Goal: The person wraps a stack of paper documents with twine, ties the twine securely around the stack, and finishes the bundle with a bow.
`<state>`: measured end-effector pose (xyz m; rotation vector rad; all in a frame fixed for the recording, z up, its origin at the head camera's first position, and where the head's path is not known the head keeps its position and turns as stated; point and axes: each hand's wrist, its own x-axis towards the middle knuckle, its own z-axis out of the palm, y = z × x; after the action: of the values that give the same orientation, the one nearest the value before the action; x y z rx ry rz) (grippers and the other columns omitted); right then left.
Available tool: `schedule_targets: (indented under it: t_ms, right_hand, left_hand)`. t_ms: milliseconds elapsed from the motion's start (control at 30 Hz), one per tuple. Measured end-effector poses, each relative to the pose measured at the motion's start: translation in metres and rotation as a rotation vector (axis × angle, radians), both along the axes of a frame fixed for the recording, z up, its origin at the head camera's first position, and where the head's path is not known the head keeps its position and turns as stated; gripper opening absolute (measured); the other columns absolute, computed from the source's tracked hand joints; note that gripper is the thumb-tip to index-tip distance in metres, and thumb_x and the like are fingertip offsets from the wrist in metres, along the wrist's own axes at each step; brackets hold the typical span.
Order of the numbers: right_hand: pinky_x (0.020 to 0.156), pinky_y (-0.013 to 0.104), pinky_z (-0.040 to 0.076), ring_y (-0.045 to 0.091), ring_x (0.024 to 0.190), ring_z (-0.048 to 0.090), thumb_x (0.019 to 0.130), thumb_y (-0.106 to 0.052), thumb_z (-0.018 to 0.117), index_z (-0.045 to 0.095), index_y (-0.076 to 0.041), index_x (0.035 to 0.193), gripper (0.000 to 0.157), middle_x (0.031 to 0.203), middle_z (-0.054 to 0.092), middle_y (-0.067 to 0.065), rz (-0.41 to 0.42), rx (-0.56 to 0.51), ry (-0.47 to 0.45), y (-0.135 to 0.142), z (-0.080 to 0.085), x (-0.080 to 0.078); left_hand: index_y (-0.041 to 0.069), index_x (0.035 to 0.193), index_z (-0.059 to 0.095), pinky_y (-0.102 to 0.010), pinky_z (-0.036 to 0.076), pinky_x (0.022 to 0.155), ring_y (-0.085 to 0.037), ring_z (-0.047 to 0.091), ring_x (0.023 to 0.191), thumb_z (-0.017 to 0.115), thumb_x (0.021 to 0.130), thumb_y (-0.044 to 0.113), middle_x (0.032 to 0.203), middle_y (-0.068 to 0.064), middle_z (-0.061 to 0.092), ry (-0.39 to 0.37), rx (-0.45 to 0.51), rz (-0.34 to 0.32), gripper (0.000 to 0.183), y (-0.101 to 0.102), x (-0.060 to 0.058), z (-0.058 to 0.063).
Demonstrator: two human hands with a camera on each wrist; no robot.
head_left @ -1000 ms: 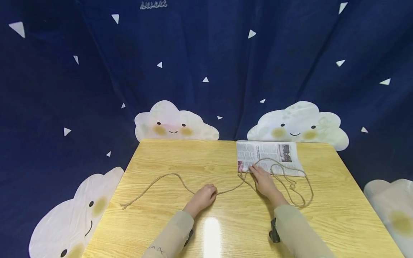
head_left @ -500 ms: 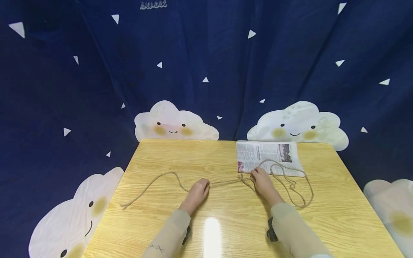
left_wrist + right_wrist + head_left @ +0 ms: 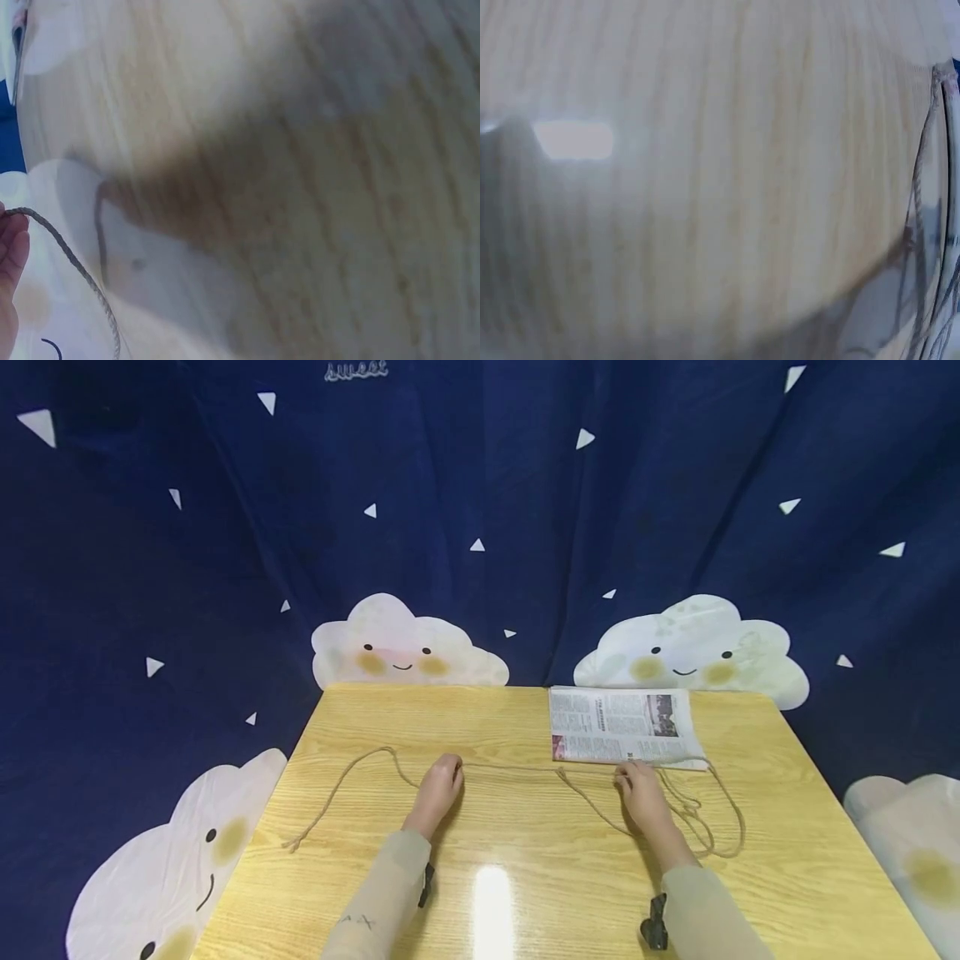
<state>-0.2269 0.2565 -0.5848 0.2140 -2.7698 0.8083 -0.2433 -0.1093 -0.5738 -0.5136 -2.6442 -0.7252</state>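
Observation:
A thin tan rope [image 3: 517, 767] stretches nearly straight between the two hands in the head view. My left hand [image 3: 437, 792] pinches it left of the table's middle. From there a slack length curves left to a frayed end. In the left wrist view the rope [image 3: 75, 259] leaves the fingertips [image 3: 13, 244] and arcs downward. Close to the newspaper's front edge, my right hand [image 3: 643, 795] holds the rope between thumb and fingers. Another strand sags below the straight stretch toward the right wrist, and loose loops lie right of that hand. The right wrist view shows strands [image 3: 919, 232] but not the hand.
A folded newspaper [image 3: 618, 722] lies at the back right of the wooden table [image 3: 420, 718], with rope across its front edge. Behind the table hangs a dark blue curtain [image 3: 450, 460] printed with clouds and triangles. Glare marks the table's front middle.
My left hand has moved left and away from the body, my right hand to the right. The rope between them has straightened, and the loops have slid off most of the newspaper.

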Motion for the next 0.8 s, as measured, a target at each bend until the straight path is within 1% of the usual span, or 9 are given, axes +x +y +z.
schedule_targets:
  t_ms: [133, 200, 333, 467, 567, 600, 700, 733, 800]
  right_hand:
    - [0.079, 0.048, 0.047, 0.036, 0.093, 0.052, 0.088, 0.0, 0.055, 0.058, 0.006, 0.096, 0.01, 0.097, 0.056, 0.019, -0.063, -0.039, 0.019, 0.016, -0.005, 0.009]
    - [0.077, 0.047, 0.048, 0.036, 0.091, 0.053, 0.088, 0.001, 0.055, 0.058, 0.007, 0.095, 0.01, 0.095, 0.056, 0.02, -0.092, -0.049, 0.024, 0.024, -0.007, 0.014]
    - [0.075, 0.048, 0.047, 0.036, 0.09, 0.053, 0.089, 0.001, 0.053, 0.057, 0.006, 0.096, 0.01, 0.096, 0.054, 0.021, -0.135, -0.056, -0.007, 0.037, -0.008, 0.021]
    - [0.076, 0.049, 0.046, 0.037, 0.09, 0.052, 0.089, 0.002, 0.052, 0.056, 0.006, 0.097, 0.01, 0.097, 0.054, 0.022, -0.161, -0.056, -0.027, 0.048, -0.01, 0.025]
    - [0.075, 0.048, 0.047, 0.036, 0.089, 0.052, 0.088, 0.003, 0.054, 0.056, 0.006, 0.095, 0.009, 0.096, 0.054, 0.021, -0.141, -0.051, -0.016, 0.055, -0.012, 0.026]
    - [0.074, 0.048, 0.047, 0.036, 0.088, 0.053, 0.086, 0.004, 0.055, 0.057, 0.006, 0.094, 0.008, 0.095, 0.054, 0.021, -0.126, -0.047, 0.002, 0.057, -0.014, 0.026]
    - [0.072, 0.048, 0.047, 0.035, 0.086, 0.053, 0.083, 0.005, 0.059, 0.057, 0.005, 0.09, 0.007, 0.093, 0.053, 0.019, -0.055, -0.05, 0.037, 0.063, -0.016, 0.024]
    - [0.072, 0.046, 0.047, 0.034, 0.084, 0.053, 0.083, 0.004, 0.06, 0.058, 0.003, 0.088, 0.006, 0.091, 0.054, 0.018, -0.043, -0.045, 0.056, 0.064, -0.016, 0.024]
    - [0.072, 0.047, 0.047, 0.035, 0.085, 0.053, 0.081, 0.004, 0.061, 0.058, 0.003, 0.088, 0.007, 0.092, 0.054, 0.019, -0.008, -0.049, 0.071, 0.066, -0.016, 0.022]
  left_hand:
    - [-0.004, 0.089, 0.059, -0.028, 0.052, 0.065, -0.023, 0.061, 0.076, 0.056, 0.086, -0.003, 0.085, -0.013, 0.061, -0.008, 0.017, 0.039, 0.005, -0.002, -0.003, 0.003]
    - [-0.004, 0.089, 0.059, -0.028, 0.052, 0.064, -0.023, 0.061, 0.076, 0.056, 0.085, -0.004, 0.085, -0.014, 0.061, -0.012, 0.021, 0.043, 0.005, -0.004, -0.003, 0.004]
    - [-0.003, 0.089, 0.059, -0.026, 0.052, 0.064, -0.021, 0.061, 0.075, 0.057, 0.085, -0.003, 0.084, -0.012, 0.061, -0.042, 0.004, 0.04, 0.005, -0.006, -0.003, 0.003]
    - [-0.002, 0.089, 0.06, -0.026, 0.052, 0.065, -0.02, 0.061, 0.075, 0.057, 0.085, -0.002, 0.084, -0.01, 0.061, -0.089, 0.0, 0.053, 0.004, -0.01, -0.003, 0.001]
    - [-0.001, 0.088, 0.06, -0.026, 0.051, 0.064, -0.019, 0.059, 0.073, 0.06, 0.085, 0.0, 0.082, -0.009, 0.06, -0.11, -0.013, 0.066, 0.003, -0.013, -0.003, 0.0]
    - [0.0, 0.088, 0.059, -0.027, 0.051, 0.063, -0.019, 0.059, 0.073, 0.061, 0.084, 0.0, 0.082, -0.008, 0.059, -0.111, -0.02, 0.066, 0.003, -0.014, -0.003, -0.001]
    - [0.0, 0.087, 0.06, -0.026, 0.05, 0.061, -0.018, 0.058, 0.071, 0.062, 0.084, 0.0, 0.08, -0.008, 0.058, -0.106, -0.036, 0.065, 0.004, -0.017, -0.003, -0.003]
    - [0.0, 0.087, 0.06, -0.026, 0.05, 0.061, -0.018, 0.058, 0.071, 0.063, 0.084, 0.0, 0.08, -0.007, 0.058, -0.106, -0.039, 0.065, 0.004, -0.017, -0.003, -0.003]
    - [0.0, 0.086, 0.06, -0.026, 0.05, 0.061, -0.018, 0.058, 0.071, 0.063, 0.084, 0.001, 0.079, -0.007, 0.058, -0.114, -0.045, 0.06, 0.003, -0.018, -0.003, -0.004]
